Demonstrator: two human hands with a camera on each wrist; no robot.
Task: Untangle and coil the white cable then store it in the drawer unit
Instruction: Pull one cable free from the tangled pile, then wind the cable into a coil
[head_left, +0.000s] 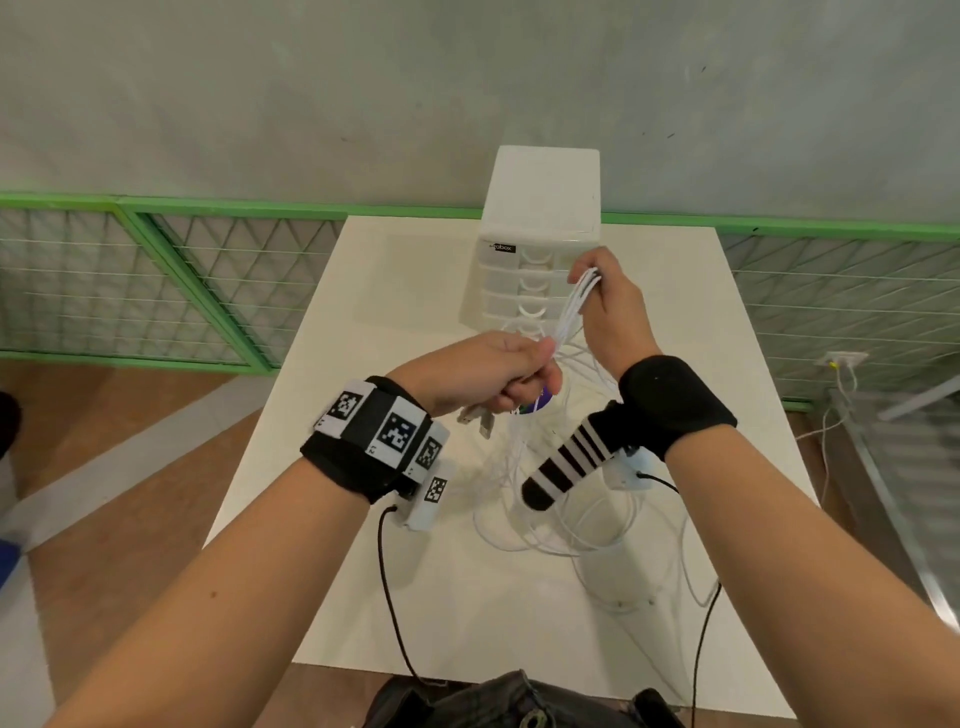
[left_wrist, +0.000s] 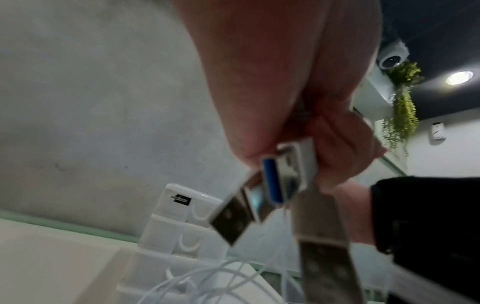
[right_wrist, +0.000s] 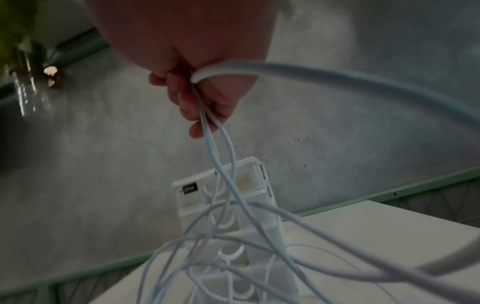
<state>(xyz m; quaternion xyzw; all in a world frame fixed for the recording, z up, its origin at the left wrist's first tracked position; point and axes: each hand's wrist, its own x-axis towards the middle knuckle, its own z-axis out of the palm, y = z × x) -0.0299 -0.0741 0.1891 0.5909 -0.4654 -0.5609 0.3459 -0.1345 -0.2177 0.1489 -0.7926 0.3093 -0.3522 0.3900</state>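
Both fists closed, left hand (head_left: 483, 376) and right hand (head_left: 610, 306) gripping white cable (head_left: 569, 312)

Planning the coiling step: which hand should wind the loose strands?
Probably the right hand: it pinches only thin white cable strands, while the left hand grips the metal USB plugs.

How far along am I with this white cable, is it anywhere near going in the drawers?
Done: the white cable is off the table at its top, gathered between both hands. In hand: the left hand grips strands with USB plugs hanging below it; the right hand pinches a bundle higher up. Left: loose loops still sprawl on the table, no tidy coil, and the drawer unit looks closed.
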